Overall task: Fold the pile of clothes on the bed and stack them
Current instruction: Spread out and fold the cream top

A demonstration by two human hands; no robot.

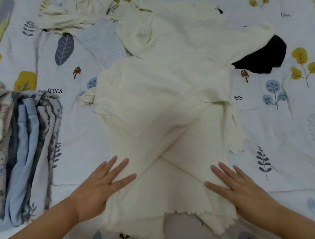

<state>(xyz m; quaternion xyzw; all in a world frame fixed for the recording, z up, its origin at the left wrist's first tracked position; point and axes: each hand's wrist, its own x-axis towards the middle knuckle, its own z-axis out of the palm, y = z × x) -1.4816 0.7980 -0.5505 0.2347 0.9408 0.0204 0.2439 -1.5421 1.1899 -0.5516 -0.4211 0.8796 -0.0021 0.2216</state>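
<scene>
Cream ribbed top (160, 103) spread flat at centre of leaf-print bedsheet (291, 144), sleeves crossed in an X over the lower body, scalloped cuffs at the near edge. Left hand (99, 187) pressed flat on the left sleeve, fingers straight and slightly spread, gripping nothing; right hand (235, 185) likewise flat on the right sleeve, fingers straight and close together. Stack of folded clothes (20, 149) at left, blue and patterned layers, cut off by the frame edge. Beyond the top, unfolded pile: cream garments (172, 26), partly overlapping, separate pieces hard to tell apart; pale blue garment (103, 41) half covered; black garment (264, 55) mostly hidden under cream fabric. Printed on the sheet: "trees" (55, 90) legible at left; a second copy at right reduced to "ees" by the top's edge; a third, far right, too blurred to read
</scene>
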